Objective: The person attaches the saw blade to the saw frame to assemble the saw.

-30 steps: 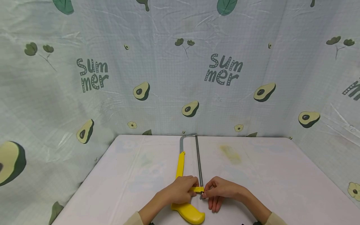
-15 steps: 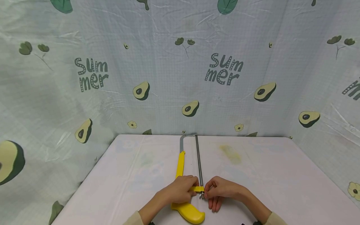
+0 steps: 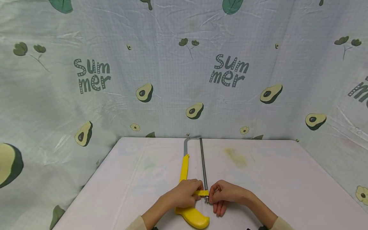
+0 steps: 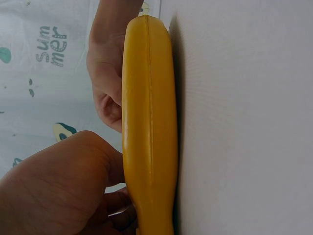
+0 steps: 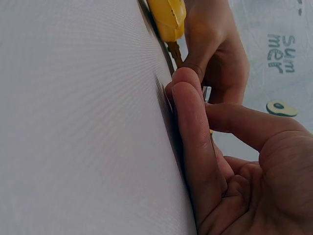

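A hacksaw with a yellow handle [image 3: 193,218] and a grey metal bow lies flat on the table, its far end near the back edge. Its dark blade [image 3: 203,166] runs along the right side. My left hand [image 3: 186,193] grips the yellow frame by the near blade mount [image 3: 202,193]. Just below that mount sits a small metal wing nut [image 3: 206,200]. Thumb and index finger of my right hand [image 3: 227,193] pinch at the wing nut, while its other fingers rest on the table. In the left wrist view the yellow handle [image 4: 149,112] hides much of both hands.
The white table [image 3: 258,179] carries a yellowish stain [image 3: 235,157] right of the saw. A pale curtain [image 3: 172,70] printed with avocados and lettering stands behind the table and along both sides.
The wing nut by my right fingertips shows at a different angle, as if turned. Both hands and the hacksaw stay in nearly the same place.
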